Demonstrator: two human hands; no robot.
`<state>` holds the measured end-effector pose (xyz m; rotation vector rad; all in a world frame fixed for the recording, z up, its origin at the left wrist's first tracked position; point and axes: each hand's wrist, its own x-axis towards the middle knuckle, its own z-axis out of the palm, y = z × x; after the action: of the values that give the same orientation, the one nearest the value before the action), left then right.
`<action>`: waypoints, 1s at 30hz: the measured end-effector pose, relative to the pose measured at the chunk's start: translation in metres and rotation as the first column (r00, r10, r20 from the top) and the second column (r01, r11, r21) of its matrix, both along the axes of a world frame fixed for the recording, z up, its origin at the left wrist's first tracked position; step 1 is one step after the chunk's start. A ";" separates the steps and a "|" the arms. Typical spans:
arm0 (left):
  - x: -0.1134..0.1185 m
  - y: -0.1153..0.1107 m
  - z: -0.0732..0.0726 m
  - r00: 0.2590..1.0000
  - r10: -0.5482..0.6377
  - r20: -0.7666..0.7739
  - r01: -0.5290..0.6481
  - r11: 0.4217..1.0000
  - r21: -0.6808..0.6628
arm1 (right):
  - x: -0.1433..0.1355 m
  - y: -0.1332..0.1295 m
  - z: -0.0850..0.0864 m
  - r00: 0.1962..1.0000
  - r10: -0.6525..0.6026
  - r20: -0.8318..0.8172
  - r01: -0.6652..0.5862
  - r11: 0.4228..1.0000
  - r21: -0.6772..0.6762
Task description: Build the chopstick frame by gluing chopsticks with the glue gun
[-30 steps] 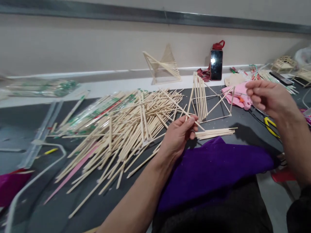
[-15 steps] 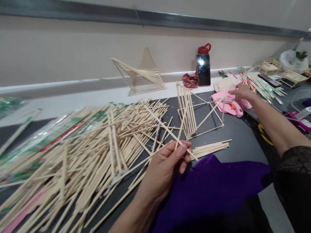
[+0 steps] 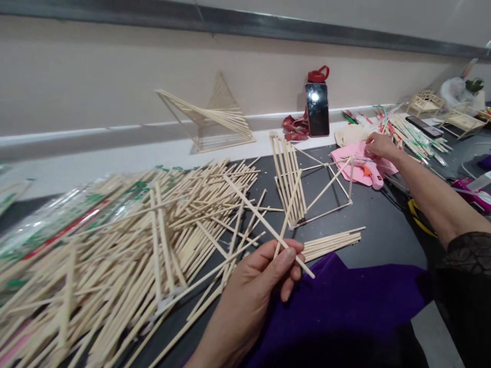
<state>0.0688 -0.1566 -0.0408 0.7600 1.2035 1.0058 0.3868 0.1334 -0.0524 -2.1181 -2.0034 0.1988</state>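
Note:
My left hand [image 3: 268, 271] pinches two thin wooden sticks [image 3: 264, 220] that cross between thumb and fingers. Both sticks point up and away over the table. My right hand [image 3: 379, 145] reaches to the far right, fingers curled down at the pink sheet [image 3: 347, 152]; what the fingertips hold, if anything, is hidden. Just below that hand, a pink glue gun [image 3: 372, 176] rests on the sheet. Between the hands stands a stick frame [image 3: 326, 186] with a row of slats along its left side. A small bundle of sticks [image 3: 333, 243] lies in front of it.
A large heap of loose sticks [image 3: 126, 255] covers the left, with plastic wrappers [image 3: 72, 209] behind. Against the wall are a finished twisted stick model [image 3: 215, 117] and a phone [image 3: 317, 110] propped on a red-capped bottle [image 3: 318, 75]. Purple cloth [image 3: 345, 306] lies nearest me.
My right hand has drawn its fingers in over the pink sheet. The left hand and its crossed sticks sit slightly lower in view, which has shifted a little.

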 end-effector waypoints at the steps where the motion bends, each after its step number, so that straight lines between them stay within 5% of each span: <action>1: 0.000 0.000 0.000 1.000 -0.002 -0.004 0.002 1.000 -0.001 | 0.000 -0.001 0.001 1.000 0.003 -0.012 -0.003 1.000 -0.010; 8: 0.001 -0.001 0.003 1.000 0.001 -0.024 -0.001 1.000 -0.012 | 0.001 -0.004 0.004 1.000 0.016 -0.023 -0.016 1.000 0.008; 15: -0.001 -0.001 0.003 1.000 -0.002 -0.016 0.001 1.000 -0.028 | -0.005 0.015 0.015 0.999 -0.005 0.043 -0.005 0.976 0.218; 24: -0.003 0.000 -0.001 1.000 -0.004 -0.006 0.004 1.000 -0.004 | -0.060 0.037 0.034 0.962 0.227 -0.154 -0.177 0.942 0.284; 30: -0.006 -0.001 0.000 0.999 -0.031 -0.005 0.031 0.999 -0.014 | -0.080 0.042 0.031 0.957 0.285 -0.054 -0.270 0.943 0.196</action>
<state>0.0625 -0.1574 -0.0406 0.7688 1.1981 0.9695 0.3067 0.1756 -0.0213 -1.6839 -2.1725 0.1331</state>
